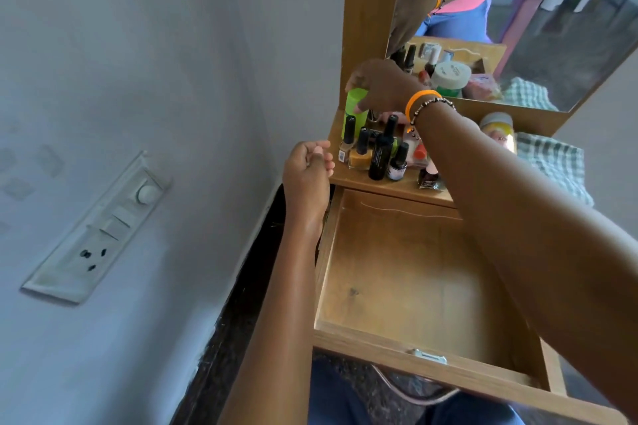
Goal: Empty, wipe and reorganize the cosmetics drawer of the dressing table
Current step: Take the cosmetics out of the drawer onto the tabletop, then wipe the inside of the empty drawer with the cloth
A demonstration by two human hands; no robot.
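Drawer (397,272) of the dressing table stands pulled out toward the person, its wooden floor bare, a small metal lock plate (428,355) on its front edge. Far left on the pale wall sits a white switch panel (93,231) with a round knob and a socket. Next comes the left hand (307,169), raised just beside the left edge of the tabletop (390,186), its fingers loosely curled around nothing. To its right, on the tabletop above the drawer, stands a cluster of cosmetics: a green bottle (355,110) at the back left corner, several nail polish bottles (360,152) with black caps in front of it, and a taller black bottle (381,155) among them. The right hand (379,86) reaches across from the right and grips the top of the green bottle, fingers curled over its cap; an orange band (423,100) and a beaded bracelet (431,107) circle that wrist. Behind, a mirror (538,24) reflects the arm and the bottles. Further right, partly hidden by the forearm, stands a jar with a pale lid (497,121), and beside it lies a checked cloth (556,162).
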